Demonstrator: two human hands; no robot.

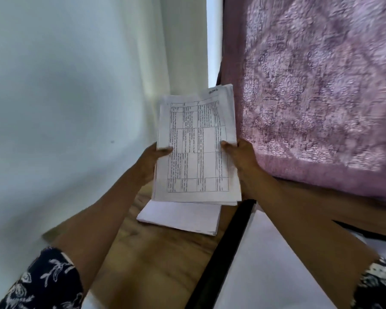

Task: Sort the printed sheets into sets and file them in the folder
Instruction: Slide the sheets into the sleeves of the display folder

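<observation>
Over the wooden table (pixel 156 264) I hold the stack of printed sheets (pixel 196 152) raised, its gridded page facing me. I should square the edges and read the top page before dealing it onto the smaller pile (pixel 181 216) lying at six o'clock. My left hand (pixel 151 162) grips the stack at nine o'clock and my right hand (pixel 243 161) at three, with my thumbs (pixel 165 150) pressed on the front.
</observation>
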